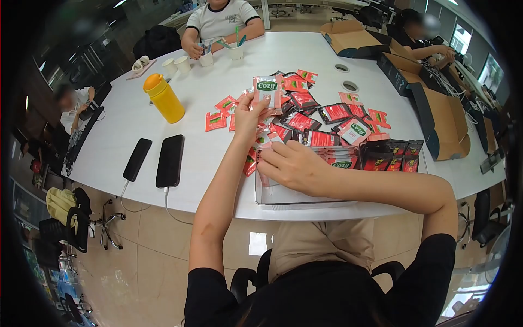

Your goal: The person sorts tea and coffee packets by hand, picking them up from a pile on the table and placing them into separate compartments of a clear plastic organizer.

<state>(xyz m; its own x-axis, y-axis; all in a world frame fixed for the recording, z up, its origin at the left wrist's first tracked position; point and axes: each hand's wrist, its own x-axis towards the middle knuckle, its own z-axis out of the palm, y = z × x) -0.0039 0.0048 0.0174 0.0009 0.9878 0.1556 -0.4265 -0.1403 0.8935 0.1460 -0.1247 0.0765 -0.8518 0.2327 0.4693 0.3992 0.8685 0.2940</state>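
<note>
My left hand (251,115) is raised over a loose heap of sachets, pinching a pink-and-white Cozy sachet (267,87) upright. My right hand (297,166) is closed over the left part of a clear plastic tray (305,206). Its curled fingers are at a pink sachet (263,177), mostly covered by the hand. Standing in rows inside the tray are Cozy sachets (342,162) and black-and-red sachets (376,162). Beyond it, red and black sachets (300,121) lie scattered, with another Cozy sachet (354,131) on top.
Left of the heap stand a yellow bottle (166,101) and two cabled phones (170,161) (137,159). Across the white table (212,158), a person (226,22) sits by several paper cups (235,52). Open cardboard boxes (444,120) line the right edge; another person (422,52) is behind them.
</note>
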